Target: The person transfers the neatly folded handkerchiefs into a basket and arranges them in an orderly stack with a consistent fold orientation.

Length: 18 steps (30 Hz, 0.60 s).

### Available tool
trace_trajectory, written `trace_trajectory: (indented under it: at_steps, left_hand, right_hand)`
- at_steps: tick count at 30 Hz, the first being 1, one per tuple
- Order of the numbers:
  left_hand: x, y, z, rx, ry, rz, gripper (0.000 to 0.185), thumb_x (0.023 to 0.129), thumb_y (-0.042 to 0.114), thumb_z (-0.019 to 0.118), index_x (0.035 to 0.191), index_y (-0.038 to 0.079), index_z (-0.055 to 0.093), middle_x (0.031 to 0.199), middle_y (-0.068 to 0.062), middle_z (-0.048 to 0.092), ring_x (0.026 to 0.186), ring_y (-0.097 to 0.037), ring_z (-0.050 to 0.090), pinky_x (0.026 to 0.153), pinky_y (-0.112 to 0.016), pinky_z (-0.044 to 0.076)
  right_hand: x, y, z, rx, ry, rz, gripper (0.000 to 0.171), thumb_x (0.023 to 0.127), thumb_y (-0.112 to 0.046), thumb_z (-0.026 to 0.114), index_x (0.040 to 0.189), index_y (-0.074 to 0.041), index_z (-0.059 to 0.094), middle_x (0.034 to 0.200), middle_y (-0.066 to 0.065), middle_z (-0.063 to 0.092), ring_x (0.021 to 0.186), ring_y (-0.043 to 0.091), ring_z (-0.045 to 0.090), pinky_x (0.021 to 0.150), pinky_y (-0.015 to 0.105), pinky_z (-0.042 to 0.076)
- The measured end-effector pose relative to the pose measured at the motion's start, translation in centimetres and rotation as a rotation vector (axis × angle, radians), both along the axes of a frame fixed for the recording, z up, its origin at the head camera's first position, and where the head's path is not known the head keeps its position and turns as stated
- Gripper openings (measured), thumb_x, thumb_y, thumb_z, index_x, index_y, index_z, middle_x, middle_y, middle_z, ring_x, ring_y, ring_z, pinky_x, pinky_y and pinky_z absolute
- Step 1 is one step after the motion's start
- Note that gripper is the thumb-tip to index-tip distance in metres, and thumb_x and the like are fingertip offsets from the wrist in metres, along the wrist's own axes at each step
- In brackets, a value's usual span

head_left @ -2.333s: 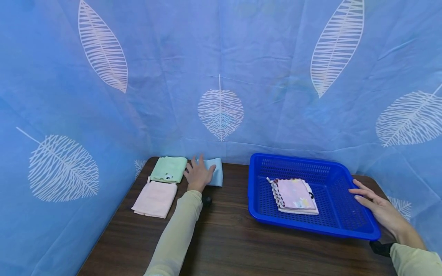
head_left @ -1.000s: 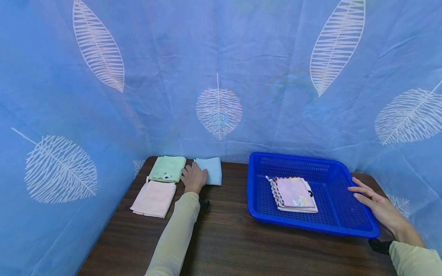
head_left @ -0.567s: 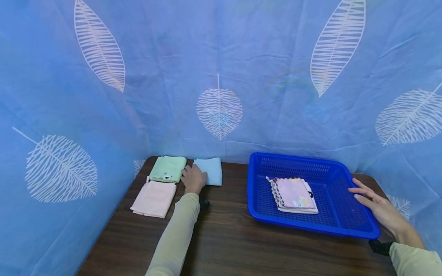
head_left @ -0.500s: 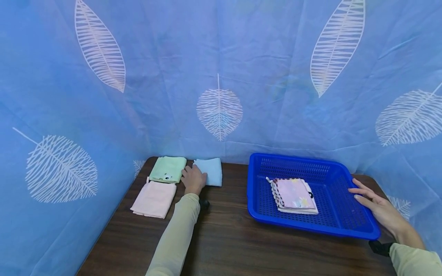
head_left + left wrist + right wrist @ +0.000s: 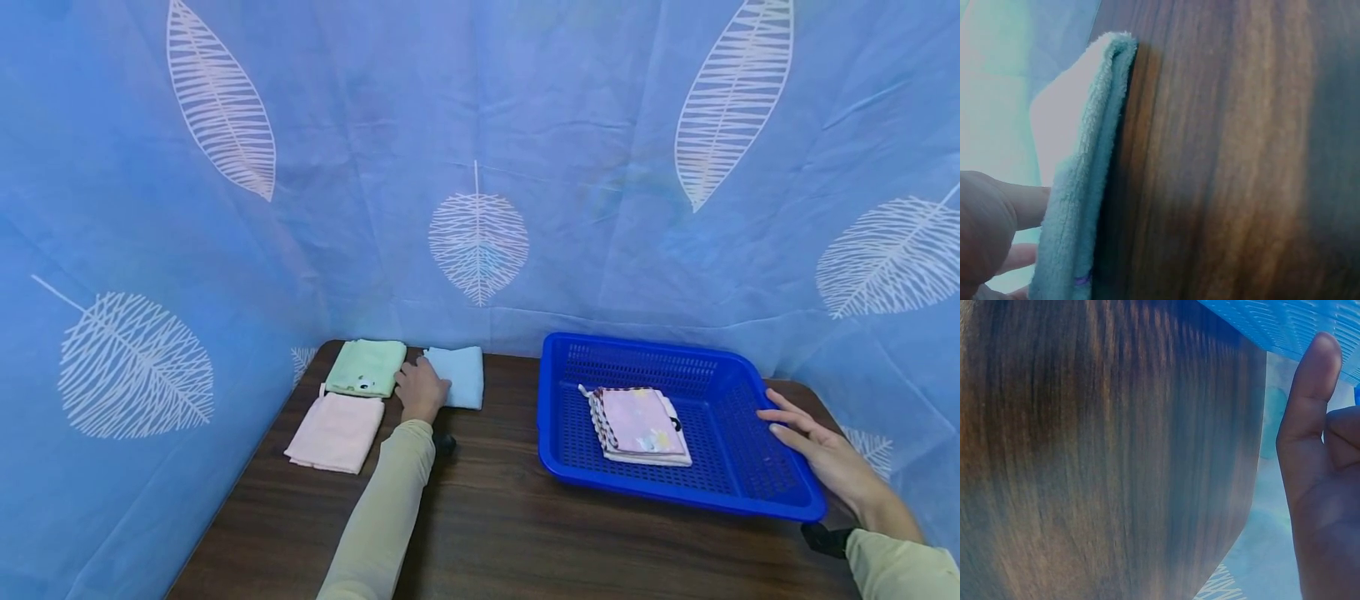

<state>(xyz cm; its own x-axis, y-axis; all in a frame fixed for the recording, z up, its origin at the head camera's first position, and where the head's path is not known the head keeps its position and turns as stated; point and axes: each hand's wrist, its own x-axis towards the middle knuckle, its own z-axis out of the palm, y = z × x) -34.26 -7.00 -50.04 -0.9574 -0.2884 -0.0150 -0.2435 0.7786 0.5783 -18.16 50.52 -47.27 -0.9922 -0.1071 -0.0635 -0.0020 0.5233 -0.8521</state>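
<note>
Gripping the near left edge of the light blue folded towel (image 5: 459, 377), the left hand (image 5: 422, 390) has its fingers curled round the cloth at the back of the dark wooden desk (image 5: 495, 525). The towel lies flat against the foot of the blue leaf-print curtain (image 5: 480, 167), and most of it stretches away to the right of the knuckles. From the left wrist view the towel (image 5: 1079, 206) shows its thick folded edge resting on the desk (image 5: 1229, 156), with the fingers (image 5: 1019, 206) pressed to its upper face; how far the thumb reaches under it cannot be told.

Just left of that hand sits a green folded towel (image 5: 366, 367), touching or nearly touching the blue one, and nearer the person lies a pink folded towel (image 5: 335, 432).

Well apart, on the right of the desk, stands a blue plastic basket (image 5: 720, 500). A small stack of folded cloths (image 5: 641, 425), the top one pink with a pale print, lies in its left half. The right hand (image 5: 817, 450) rests on the basket's right rim with its fingers stretched out and relaxed, holding nothing. The right wrist view shows a straight finger (image 5: 1310, 419) against the basket's underside edge (image 5: 1291, 325) above the desk.
</note>
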Motion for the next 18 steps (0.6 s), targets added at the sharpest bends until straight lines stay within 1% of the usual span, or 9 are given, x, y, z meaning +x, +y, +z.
trace_trajectory:
  at_steps: [4, 6, 10, 13, 15, 18]
  left_hand:
    - [-0.04, -0.12, -0.19, 0.044, 0.041, 0.029, 0.059, 0.086, 0.021, 0.081, 0.132, -0.003, 0.053, 0.127, -0.034, 0.052, 0.123, -0.051, 0.047, 0.098, -0.062, 0.044]
    - [-0.14, -0.08, -0.18, 0.072, 0.046, 0.042, 0.061, 0.084, 0.021, 0.083, 0.132, -0.003, 0.052, 0.127, -0.034, 0.053, 0.123, -0.052, 0.047, 0.099, -0.062, 0.043]
    - [-0.28, -0.09, -0.19, 0.085, 0.005, 0.066, 0.066, 0.083, 0.023, 0.085, 0.133, -0.003, 0.050, 0.129, -0.034, 0.053, 0.125, -0.052, 0.047, 0.101, -0.062, 0.043]
    - [-0.43, -0.12, -0.22, 0.076, -0.023, 0.080, 0.065, 0.083, 0.025, 0.085, 0.130, -0.003, 0.051, 0.129, -0.034, 0.054, 0.125, -0.052, 0.047, 0.102, -0.063, 0.043]
    - [-0.53, -0.13, -0.20, 0.068, -0.036, 0.088, 0.064, 0.083, 0.026, 0.085, 0.129, -0.004, 0.051, 0.128, -0.034, 0.054, 0.124, -0.052, 0.048, 0.102, -0.063, 0.043]
    - [-0.68, -0.08, -0.05, 0.061, -0.057, 0.101, 0.066, 0.083, 0.027, 0.085, 0.129, -0.005, 0.050, 0.129, -0.034, 0.054, 0.125, -0.052, 0.047, 0.103, -0.062, 0.043]
  right_hand:
    - [0.02, -0.01, -0.01, 0.008, 0.013, -0.003, 0.050, 0.112, -0.033, 0.039, 0.157, -0.012, 0.039, 0.157, -0.042, 0.010, 0.118, -0.035, 0.017, 0.081, 0.001, 0.034]
    - [0.04, 0.04, 0.07, 0.020, 0.010, -0.007, 0.051, 0.112, -0.034, 0.039, 0.157, -0.012, 0.038, 0.157, -0.042, 0.010, 0.117, -0.036, 0.015, 0.081, 0.002, 0.032]
    - [0.15, 0.00, 0.06, 0.026, -0.005, -0.006, 0.051, 0.111, -0.036, 0.039, 0.157, -0.013, 0.039, 0.156, -0.043, 0.009, 0.118, -0.035, 0.013, 0.080, 0.003, 0.033]
    - [0.17, -0.01, 0.02, 0.029, -0.005, -0.010, 0.051, 0.111, -0.036, 0.040, 0.157, -0.013, 0.039, 0.156, -0.043, 0.009, 0.118, -0.035, 0.014, 0.079, 0.003, 0.034]
    - [0.11, 0.02, 0.03, 0.029, -0.003, -0.013, 0.051, 0.111, -0.036, 0.040, 0.157, -0.012, 0.039, 0.156, -0.043, 0.009, 0.117, -0.035, 0.014, 0.079, 0.003, 0.033]
    - [0.03, 0.09, 0.05, 0.029, 0.008, -0.002, 0.051, 0.111, -0.036, 0.039, 0.157, -0.013, 0.039, 0.156, -0.043, 0.009, 0.119, -0.035, 0.013, 0.083, 0.002, 0.030]
